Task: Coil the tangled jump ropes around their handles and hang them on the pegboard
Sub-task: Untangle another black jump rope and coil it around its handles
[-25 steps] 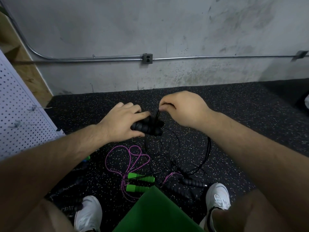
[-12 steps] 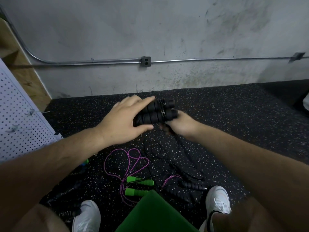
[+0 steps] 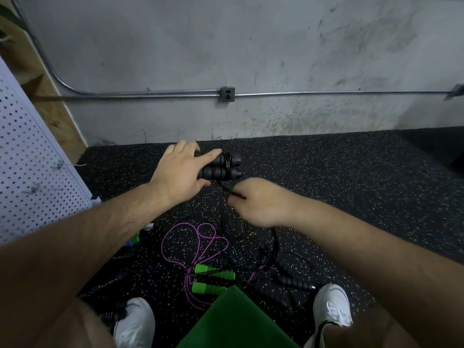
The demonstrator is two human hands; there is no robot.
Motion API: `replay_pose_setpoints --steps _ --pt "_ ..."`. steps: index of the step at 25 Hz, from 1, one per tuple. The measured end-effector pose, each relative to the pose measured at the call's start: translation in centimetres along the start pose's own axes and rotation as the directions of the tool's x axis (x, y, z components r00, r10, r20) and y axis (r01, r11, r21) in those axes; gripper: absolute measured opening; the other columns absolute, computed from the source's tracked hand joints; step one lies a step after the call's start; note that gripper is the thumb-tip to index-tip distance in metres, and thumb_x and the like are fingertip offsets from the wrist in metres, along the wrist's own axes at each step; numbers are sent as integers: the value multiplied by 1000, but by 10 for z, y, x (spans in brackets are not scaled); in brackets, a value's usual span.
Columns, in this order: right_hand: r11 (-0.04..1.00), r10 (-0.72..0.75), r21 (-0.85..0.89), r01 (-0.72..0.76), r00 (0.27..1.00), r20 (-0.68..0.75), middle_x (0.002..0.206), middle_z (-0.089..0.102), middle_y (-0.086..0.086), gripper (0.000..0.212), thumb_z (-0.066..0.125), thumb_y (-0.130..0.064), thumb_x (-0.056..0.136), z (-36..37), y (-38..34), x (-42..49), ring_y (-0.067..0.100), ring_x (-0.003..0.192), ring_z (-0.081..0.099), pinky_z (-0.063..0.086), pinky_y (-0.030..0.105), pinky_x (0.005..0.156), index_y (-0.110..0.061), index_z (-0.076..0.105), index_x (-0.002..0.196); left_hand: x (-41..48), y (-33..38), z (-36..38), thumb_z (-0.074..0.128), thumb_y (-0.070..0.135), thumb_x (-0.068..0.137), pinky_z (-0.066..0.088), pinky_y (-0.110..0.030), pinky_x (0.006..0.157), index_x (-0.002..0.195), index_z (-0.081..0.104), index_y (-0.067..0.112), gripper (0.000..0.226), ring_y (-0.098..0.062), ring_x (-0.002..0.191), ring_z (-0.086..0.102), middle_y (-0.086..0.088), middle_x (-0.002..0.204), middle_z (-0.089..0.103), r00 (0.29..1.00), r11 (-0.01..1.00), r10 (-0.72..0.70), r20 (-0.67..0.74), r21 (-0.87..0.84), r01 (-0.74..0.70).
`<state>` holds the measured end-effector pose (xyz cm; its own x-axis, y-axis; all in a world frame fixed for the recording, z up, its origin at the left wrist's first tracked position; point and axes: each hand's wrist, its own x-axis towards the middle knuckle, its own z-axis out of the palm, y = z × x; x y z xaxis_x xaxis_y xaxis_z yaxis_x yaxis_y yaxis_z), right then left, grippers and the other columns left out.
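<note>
1. Black handles (image 3: 219,167): the pair lies side by side in my left hand (image 3: 183,172), fingers and thumb wrapped round them, lifted off the floor (image 3: 351,184) just ahead of my right hand (image 3: 261,202). They have ribbed foam grips and hard, smooth end caps.
2. Black cord (image 3: 227,188): thin and glossy, with a few turns sitting round the handles near the caps. It drops from there into my right hand, pinched between thumb and fingers.
3. Step, as I judge it: mid-coil on this rope, with nothing hung yet. The next wrap needs light tension so the turns lie snug, and the slack below must feed free.
4. Below both hands: purple rope (image 3: 195,247), looped and braided-looking, with green handles (image 3: 213,277). Spare black grips (image 3: 293,282) lie there too, cords crossing.
5. Pegboard (image 3: 32,159): white and perforated, left of my left forearm. The floor is speckled rubber.
</note>
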<state>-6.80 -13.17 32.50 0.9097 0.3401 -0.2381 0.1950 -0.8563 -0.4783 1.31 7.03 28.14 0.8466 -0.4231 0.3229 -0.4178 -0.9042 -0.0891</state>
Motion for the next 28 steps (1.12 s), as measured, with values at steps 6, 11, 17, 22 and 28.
replay_pose_setpoints --steps 6,11,17,22,28 --pt "922 -214 -383 46 888 -407 87 67 -12 17 53 -42 99 -38 23 3 12 83 60 45 29 66 -32 67 99 -7 8 -4 74 53 83 32 -36 103 153 33 41 82 -15 114 40 5 121 48 969 970 240 61 -62 -236" --pt "984 -168 -123 131 914 -370 91 70 -16 10 69 -41 90 -46 60 28 6 87 63 54 34 81 -34 73 96 -17 29 -15 79 51 79 28 -35 106 150 43 35 81 -12 116 39 9 123 49 928 891 367 69 -314 -329" --pt "728 14 675 122 981 -193 84 70 2 17 51 -4 101 -25 75 40 9 73 67 56 21 72 1 67 100 -19 36 -37 78 39 84 26 -37 115 152 36 31 80 -9 121 36 11 125 46 969 824 243 39 -536 -185" --pt "916 10 401 22 997 -77 75 60 4 36 35 -36 108 21 51 32 10 53 55 48 24 53 -19 60 88 -7 31 -31 75 43 85 33 -46 115 154 34 29 81 -13 127 37 6 130 48 997 870 71 -13 -488 -69" --pt "900 72 418 -123 988 135 75 61 5 35 38 -32 108 24 21 20 13 43 59 45 19 42 -1 54 112 5 14 -15 69 52 87 32 -42 110 156 30 38 80 -20 121 44 6 129 49 1000 981 -14 -15 -191 11"
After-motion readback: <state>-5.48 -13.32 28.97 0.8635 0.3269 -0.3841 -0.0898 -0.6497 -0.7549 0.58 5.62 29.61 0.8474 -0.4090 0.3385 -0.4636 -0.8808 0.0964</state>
